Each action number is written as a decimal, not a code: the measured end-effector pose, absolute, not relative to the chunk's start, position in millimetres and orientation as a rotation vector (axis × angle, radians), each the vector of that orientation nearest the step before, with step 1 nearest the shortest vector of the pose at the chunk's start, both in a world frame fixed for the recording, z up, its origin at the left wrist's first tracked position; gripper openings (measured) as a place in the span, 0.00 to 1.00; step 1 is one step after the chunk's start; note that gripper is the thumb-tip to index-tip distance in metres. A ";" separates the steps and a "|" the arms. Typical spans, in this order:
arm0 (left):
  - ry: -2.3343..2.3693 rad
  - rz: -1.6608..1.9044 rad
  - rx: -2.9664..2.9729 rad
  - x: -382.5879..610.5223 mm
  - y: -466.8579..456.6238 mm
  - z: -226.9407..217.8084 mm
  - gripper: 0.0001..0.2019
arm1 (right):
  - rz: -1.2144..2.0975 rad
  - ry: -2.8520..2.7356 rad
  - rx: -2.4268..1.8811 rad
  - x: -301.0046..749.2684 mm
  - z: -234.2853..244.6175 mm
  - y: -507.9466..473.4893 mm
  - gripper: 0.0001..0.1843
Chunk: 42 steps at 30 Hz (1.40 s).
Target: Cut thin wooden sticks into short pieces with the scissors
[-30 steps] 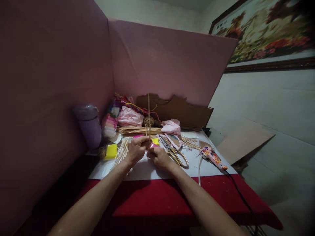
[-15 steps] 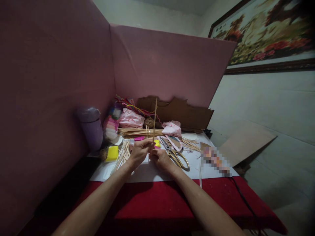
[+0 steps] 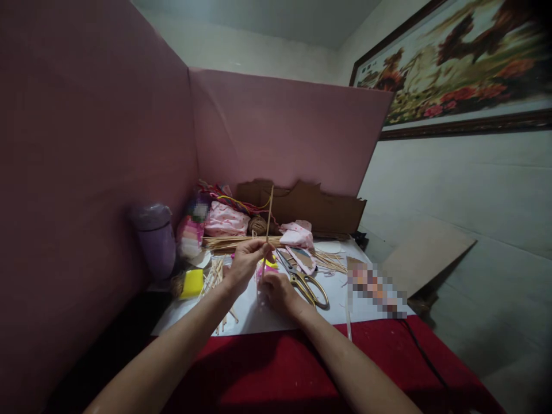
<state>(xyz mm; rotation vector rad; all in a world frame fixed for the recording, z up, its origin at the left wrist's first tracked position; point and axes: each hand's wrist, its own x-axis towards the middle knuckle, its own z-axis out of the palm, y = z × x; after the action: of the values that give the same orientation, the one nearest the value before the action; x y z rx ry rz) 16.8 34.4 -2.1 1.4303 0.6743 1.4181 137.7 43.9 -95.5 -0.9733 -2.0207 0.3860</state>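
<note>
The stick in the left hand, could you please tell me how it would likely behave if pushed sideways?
The stick is probably stiff, since it runs straight above the left hand without drooping. Being so thin, it is likely light, and might snap if bent hard.

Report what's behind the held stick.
Behind the stick, torn brown cardboard and a bundle of thin sticks show; the left hand and right hand cover whatever lies behind them.
</note>
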 end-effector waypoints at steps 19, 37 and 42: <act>0.487 1.572 1.119 29.8 31.8 -36.6 0.10 | 0.314 -2.087 -0.943 132.8 -99.2 40.7 0.09; 0.457 1.542 1.093 34.6 35.1 -34.6 0.12 | 0.182 -2.074 -1.023 129.4 -99.1 36.1 0.09; 0.450 1.548 1.101 31.4 32.9 -33.8 0.11 | 0.175 -2.252 -1.257 145.4 -60.6 24.2 0.02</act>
<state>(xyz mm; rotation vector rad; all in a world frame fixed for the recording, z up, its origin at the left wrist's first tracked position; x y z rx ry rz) 31.4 32.9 -33.8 1.1012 0.4503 1.5477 145.4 24.2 -60.6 -1.2569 -2.2523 0.1749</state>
